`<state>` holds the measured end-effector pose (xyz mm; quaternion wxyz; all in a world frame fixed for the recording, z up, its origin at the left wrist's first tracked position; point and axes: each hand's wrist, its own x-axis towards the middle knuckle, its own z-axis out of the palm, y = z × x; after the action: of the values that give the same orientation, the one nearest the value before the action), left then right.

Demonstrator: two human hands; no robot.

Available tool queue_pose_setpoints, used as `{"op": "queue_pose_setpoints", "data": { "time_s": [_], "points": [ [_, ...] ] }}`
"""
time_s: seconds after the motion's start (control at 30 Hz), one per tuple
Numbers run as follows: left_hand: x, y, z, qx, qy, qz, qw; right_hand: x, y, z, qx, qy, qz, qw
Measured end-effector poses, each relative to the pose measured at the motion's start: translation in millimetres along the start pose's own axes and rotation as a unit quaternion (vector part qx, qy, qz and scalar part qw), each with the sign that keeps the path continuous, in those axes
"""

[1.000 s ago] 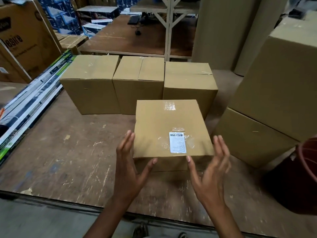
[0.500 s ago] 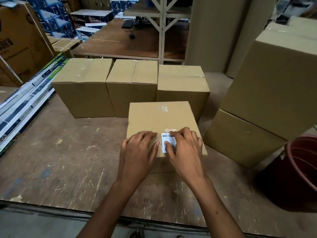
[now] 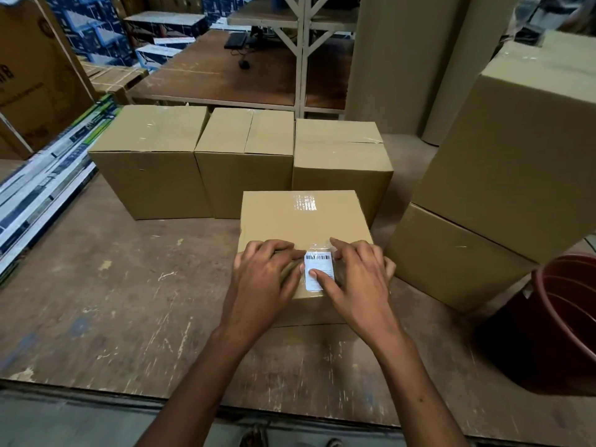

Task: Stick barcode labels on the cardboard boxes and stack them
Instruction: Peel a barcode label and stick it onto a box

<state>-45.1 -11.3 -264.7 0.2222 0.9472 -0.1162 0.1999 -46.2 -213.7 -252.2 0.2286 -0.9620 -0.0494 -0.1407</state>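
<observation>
A small cardboard box (image 3: 300, 217) sits on the worn wooden table (image 3: 96, 301) in front of me. A white barcode label (image 3: 317, 264) under clear tape lies on its top near the front edge. My left hand (image 3: 263, 282) presses flat on the box top just left of the label. My right hand (image 3: 358, 279) lies over the label's right side, its thumb on the label. Three plain boxes stand in a row behind: left (image 3: 151, 159), middle (image 3: 245, 162) and right (image 3: 340, 162).
A stack of two larger cardboard boxes (image 3: 503, 188) rises at the right. A dark red bucket (image 3: 554, 321) stands at the table's right edge. Long printed cartons (image 3: 45, 179) lie along the left. Rolls of brown paper (image 3: 396, 62) stand behind.
One second ago both hands hovered open at the box's front corners. They came down onto the box top around the label and now press there, slightly further apart than half a second ago.
</observation>
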Motion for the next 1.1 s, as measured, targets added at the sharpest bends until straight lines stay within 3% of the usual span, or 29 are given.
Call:
{"op": "queue_pose_setpoints", "data": {
  "time_s": [0.17, 0.57, 0.8, 1.1],
  "points": [
    [6, -9, -2, -0.011, -0.003, 0.012, 1.0, -5, -9, 4, -0.053, 0.016, 0.01, 0.998],
    [6, -30, -4, -0.076, 0.009, 0.071, 0.995, -9, -15, 7, -0.028, -0.021, -0.014, 0.999],
    [9, -24, -6, -0.107, -0.004, 0.005, 0.994, -13, -28, 13, -0.015, -0.012, -0.013, 1.0],
    [7, -22, -4, -0.066, 0.022, 0.004, 0.998, -24, -41, 22, -0.017, -0.002, -0.017, 1.0]
  ]
}}
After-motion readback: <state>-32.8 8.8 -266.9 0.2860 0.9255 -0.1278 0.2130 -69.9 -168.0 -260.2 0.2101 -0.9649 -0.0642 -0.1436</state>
